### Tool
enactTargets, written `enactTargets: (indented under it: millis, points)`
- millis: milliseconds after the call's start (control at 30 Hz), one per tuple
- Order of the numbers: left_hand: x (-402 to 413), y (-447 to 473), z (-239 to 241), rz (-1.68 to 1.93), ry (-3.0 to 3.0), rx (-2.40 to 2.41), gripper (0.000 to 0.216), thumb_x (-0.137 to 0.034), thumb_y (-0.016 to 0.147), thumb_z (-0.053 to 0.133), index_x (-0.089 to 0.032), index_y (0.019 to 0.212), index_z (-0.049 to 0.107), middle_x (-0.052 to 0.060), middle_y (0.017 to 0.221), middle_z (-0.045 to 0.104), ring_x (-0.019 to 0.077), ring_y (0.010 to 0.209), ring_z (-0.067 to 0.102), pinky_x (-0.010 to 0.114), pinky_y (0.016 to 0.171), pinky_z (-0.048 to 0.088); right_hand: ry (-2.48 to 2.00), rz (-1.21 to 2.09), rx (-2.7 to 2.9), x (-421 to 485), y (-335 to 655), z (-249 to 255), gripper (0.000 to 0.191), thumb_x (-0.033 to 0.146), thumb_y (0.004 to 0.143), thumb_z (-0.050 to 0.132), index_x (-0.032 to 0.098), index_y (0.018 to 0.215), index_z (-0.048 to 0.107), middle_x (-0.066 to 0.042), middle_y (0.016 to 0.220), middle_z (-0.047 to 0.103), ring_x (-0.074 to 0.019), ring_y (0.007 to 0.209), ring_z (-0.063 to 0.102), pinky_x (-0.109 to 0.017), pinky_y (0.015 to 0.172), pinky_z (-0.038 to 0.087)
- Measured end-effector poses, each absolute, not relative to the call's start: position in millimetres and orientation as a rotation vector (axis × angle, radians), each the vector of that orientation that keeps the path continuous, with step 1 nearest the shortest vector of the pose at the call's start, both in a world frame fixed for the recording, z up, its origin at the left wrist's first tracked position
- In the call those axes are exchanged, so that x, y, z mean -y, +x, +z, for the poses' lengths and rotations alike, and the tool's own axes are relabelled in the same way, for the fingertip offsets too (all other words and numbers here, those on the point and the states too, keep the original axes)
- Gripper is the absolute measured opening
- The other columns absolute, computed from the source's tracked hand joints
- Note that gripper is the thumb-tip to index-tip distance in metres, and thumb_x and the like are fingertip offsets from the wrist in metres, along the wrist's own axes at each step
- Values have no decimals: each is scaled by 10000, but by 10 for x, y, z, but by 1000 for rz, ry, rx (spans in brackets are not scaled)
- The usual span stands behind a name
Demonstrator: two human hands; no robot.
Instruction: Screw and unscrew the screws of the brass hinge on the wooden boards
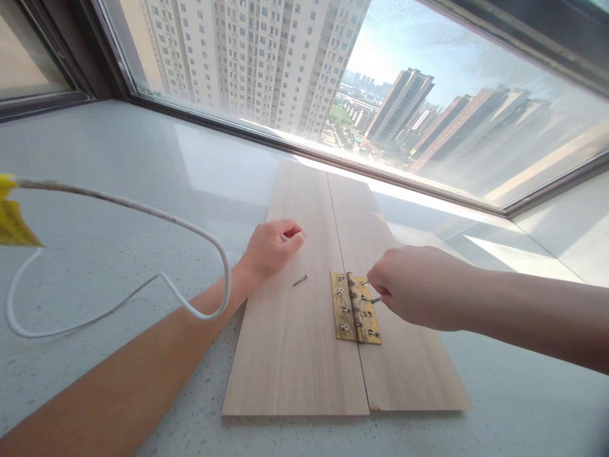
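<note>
Two pale wooden boards [295, 355] lie side by side with a narrow seam between them. A brass-coloured hinge [346, 317] spans that seam, with several screws standing in its holes. My right hand [419, 289] is closed in a fist at the hinge's right edge. From it a thin metal shaft [375, 300] pokes out toward the right leaf; its kind is hidden in the fist. My left hand [276, 244] rests closed over the left board, and a small pale bit shows between its fingers, too small to name. Below it a loose screw [301, 280] lies on the wood.
A white cable [209, 238] with a yellow tag [16, 219] loops close to the camera at left, passing in front of my left forearm. The boards lie on a speckled pale sill [95, 374]. A dark window frame [228, 127] runs along the back.
</note>
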State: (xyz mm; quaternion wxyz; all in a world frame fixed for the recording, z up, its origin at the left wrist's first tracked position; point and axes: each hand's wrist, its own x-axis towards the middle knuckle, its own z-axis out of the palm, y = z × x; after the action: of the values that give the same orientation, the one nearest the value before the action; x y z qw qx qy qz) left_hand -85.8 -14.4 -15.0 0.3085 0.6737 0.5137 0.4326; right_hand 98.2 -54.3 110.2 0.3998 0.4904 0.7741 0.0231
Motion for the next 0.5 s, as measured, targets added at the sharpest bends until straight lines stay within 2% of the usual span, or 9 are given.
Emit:
enactTargets:
  millis: [333,500]
  points:
    - [123,-863,-148,1149,1803,-1367,222,-306,790,494,-167,722,655,-8,652,629,121,620,541,247,598,374,961,248,-2147,572,1153,1082,181,50,688,486,197,620,567,-3,547,515,-96,402,273,-274,439,204]
    - [122,-859,-147,1142,1790,-1391,209,-306,782,510,-170,729,659,-10,663,640,121,617,546,249,604,382,864,250,-2150,552,1129,1091,198,16,666,495,193,647,581,-7,579,533,-104,428,325,-273,451,208]
